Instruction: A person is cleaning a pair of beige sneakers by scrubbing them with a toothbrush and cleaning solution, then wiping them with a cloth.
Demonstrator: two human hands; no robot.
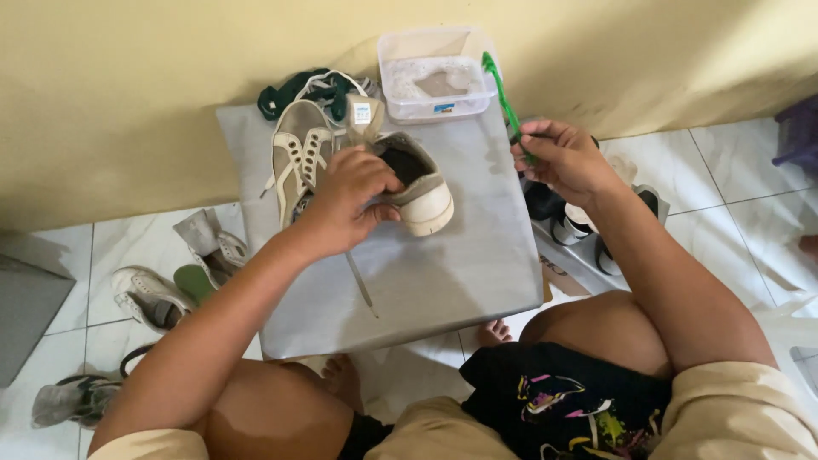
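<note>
The person sits low before a grey tabletop (477,273) set against a yellow wall. The landmark is the beige sneaker (400,175) lying near the middle of that tabletop, toe toward the person's right.

Left hand (345,200): its fingers (375,170) are curled shut over the sneaker's collar and side, thumb beneath, holding the shoe firmly. A loose lace (360,281) trails from under the hand toward the near tabletop edge.

Right hand (562,158): raised to the right of the sneaker, well apart from it. Its fingers (541,132) are pinched closed round the lower handle of a green brush (503,94), whose head points up and away, just beside the tub.

Behind the sneaker, touching the wall, stands a clear rectangular plastic tub (434,77) holding foamy white water; a small blue-and-white label sits on its near wall. A small white tag with a blue mark shows on the sneaker's raised tongue.

Left of the sneaker, touching it, lies a second beige shoe (298,153) with white eyelet strip. Behind that shoe is a heap of dark green and white laces (311,85).

On the tiled floor (733,204), left of the tabletop, several worn shoes (153,294) lie scattered; right of it, dark sandals (596,238) rest on a low rack.
</note>
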